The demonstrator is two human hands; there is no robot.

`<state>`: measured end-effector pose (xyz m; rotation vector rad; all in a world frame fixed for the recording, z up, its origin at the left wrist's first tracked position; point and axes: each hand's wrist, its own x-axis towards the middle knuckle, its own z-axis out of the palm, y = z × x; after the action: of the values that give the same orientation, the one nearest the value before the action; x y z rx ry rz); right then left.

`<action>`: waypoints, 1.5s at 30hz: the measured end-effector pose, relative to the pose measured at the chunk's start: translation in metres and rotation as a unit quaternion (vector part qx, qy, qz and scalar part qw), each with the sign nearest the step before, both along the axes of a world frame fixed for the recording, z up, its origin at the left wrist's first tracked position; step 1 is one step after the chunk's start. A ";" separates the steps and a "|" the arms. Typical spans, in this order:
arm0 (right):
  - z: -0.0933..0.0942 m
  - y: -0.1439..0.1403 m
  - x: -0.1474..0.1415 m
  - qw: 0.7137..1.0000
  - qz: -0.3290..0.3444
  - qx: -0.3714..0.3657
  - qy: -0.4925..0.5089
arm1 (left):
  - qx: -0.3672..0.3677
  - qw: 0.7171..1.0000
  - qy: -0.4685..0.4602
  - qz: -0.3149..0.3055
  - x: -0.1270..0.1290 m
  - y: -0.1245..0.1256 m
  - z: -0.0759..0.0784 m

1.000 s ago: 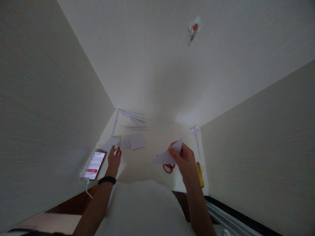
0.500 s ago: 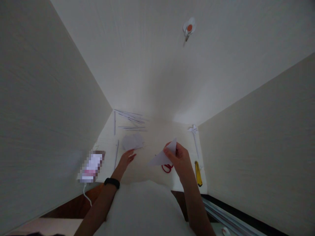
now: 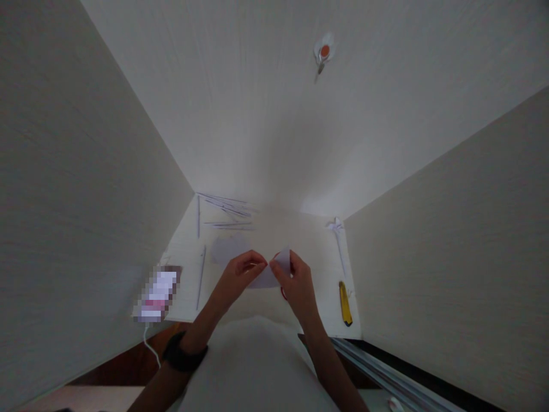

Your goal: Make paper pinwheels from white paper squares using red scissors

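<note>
Two bare forearms, black wristband (image 3: 183, 356) on the left wrist, pale garment (image 3: 253, 372) over the torso

L hand (image 3: 237, 276) & R hand (image 3: 295, 281) meet, fingers pinched.

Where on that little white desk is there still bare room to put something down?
Bare patches: between the hands' paper piece and the yellow cutter at the right, and the near left strip between the long paper strip and the left hand. The far left corner is crowded with thin paper strips.

Dim, soft overall; strong wide-angle stretch at edges; brightest patch mid-frame.
</note>
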<state>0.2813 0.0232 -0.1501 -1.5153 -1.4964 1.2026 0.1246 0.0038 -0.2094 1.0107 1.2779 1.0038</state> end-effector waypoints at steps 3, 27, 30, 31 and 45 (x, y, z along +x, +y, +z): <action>0.001 -0.001 -0.001 1.000 -0.007 0.002 0.001 | 0.030 0.999 -0.011 0.008 0.003 -0.003 0.018; 0.012 0.001 0.008 0.981 0.013 -0.049 0.189 | 0.052 0.990 0.118 0.052 -0.002 -0.011 0.082; 0.009 0.013 0.031 0.981 -0.026 -0.027 0.191 | 0.036 0.990 0.116 0.071 -0.008 -0.014 0.075; 0.005 0.018 0.040 0.981 -0.041 -0.019 0.188 | 0.029 0.990 0.111 0.080 -0.011 -0.015 0.072; -0.175 -0.003 0.056 0.968 -0.018 -0.145 -0.205 | -0.024 0.981 -0.021 0.194 -0.018 -0.016 0.067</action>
<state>0.3371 0.0202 -0.3254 -2.0807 -1.5909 1.1734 0.1066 -0.0123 -0.1420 0.7126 1.4896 1.2752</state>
